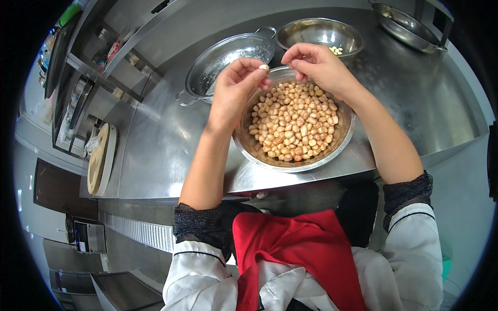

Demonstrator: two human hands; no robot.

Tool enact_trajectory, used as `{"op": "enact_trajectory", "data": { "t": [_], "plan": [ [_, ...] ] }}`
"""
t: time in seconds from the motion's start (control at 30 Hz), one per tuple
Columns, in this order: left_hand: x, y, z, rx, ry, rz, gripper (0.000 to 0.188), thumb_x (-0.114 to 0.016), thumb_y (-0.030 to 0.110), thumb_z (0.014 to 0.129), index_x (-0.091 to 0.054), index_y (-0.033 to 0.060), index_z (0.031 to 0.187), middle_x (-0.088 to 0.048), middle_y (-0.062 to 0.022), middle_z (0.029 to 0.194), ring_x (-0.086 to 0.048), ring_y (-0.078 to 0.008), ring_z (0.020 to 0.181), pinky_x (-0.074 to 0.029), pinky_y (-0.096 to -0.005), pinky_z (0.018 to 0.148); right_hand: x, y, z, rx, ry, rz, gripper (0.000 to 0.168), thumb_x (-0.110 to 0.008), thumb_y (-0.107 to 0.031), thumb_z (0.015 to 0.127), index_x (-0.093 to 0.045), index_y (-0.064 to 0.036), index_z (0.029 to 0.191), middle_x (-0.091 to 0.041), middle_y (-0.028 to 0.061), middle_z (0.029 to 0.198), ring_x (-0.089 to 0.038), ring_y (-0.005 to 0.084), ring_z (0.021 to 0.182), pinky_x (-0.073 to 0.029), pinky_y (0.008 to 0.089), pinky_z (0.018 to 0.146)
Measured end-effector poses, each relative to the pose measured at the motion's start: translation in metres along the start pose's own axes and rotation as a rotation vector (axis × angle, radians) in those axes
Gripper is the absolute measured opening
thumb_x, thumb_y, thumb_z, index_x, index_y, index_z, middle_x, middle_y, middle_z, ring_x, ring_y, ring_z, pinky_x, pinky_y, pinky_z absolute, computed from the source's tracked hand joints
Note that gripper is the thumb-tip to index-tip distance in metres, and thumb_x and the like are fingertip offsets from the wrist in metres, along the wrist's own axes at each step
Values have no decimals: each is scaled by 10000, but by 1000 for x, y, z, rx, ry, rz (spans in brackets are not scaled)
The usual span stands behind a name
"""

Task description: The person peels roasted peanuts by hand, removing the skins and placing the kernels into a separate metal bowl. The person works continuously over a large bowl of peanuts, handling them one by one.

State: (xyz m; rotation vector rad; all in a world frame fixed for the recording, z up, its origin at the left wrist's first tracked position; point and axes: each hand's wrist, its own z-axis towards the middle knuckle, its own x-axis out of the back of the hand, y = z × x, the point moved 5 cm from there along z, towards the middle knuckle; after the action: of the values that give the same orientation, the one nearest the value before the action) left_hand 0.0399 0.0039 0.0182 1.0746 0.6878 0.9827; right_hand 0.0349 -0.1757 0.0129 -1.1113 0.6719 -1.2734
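Observation:
Between the thumb and fingers of my left hand [235, 87] is a pale, skinless peanut [264, 67]. My right hand [321, 68] hovers beside it, fingers curled towards the thumb; whether anything is pinched there is too small to tell. Both hands are over the far rim of a stainless steel bowl [293, 169] holding many skin-on peanuts [295, 120]. Behind my left hand stands a two-handled steel basin [196, 72] with small bits inside. Beyond my right hand, another steel bowl [297, 33] contains several pale peeled peanuts [335, 50].
Everything stands on a stainless steel worktable [155, 136], whose front edge runs close to my body. A shallow steel pan [408, 33] leans at the far right. To the left are a thick round chopping board [97, 163] and metal shelving [105, 83] with assorted items.

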Motion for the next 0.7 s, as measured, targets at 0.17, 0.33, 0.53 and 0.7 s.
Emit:
{"op": "enact_trajectory", "data": {
  "t": [0.17,0.33,0.53,0.7],
  "plan": [
    [-13,26,38,-92,10,227,178,-652,95,868,-608,-29,988,-648,-74,854,-610,-130,761,-489,-254,727,2,7,-1,-104,-87,-127,149,-536,-105,920,-637,1,943,-567,-9,697,-520,44,596,-422,190,531],
    [-41,12,103,-98,-102,485,196,-674,96,841,-633,-24,991,-657,-72,859,-621,-127,726,-508,-255,665,-5,14,3,-111,-211,-218,144,-565,-106,897,-641,14,872,-601,14,694,-531,60,571,-446,209,519],
    [-55,-16,122,-113,-105,615,307,-686,69,799,-640,-22,1089,-689,-106,930,-649,-149,691,-545,-270,639,-7,12,1,-96,-199,-212,128,-607,-98,843,-648,23,837,-614,39,681,-579,91,584,-498,240,549],
    [-31,14,64,-122,-9,697,140,-649,108,852,-648,15,957,-634,-4,799,-544,-74,671,-453,-220,613,-4,17,2,-82,-185,-184,107,-631,-98,822,-644,8,835,-621,41,698,-598,96,612,-507,243,555]
  ]
}}
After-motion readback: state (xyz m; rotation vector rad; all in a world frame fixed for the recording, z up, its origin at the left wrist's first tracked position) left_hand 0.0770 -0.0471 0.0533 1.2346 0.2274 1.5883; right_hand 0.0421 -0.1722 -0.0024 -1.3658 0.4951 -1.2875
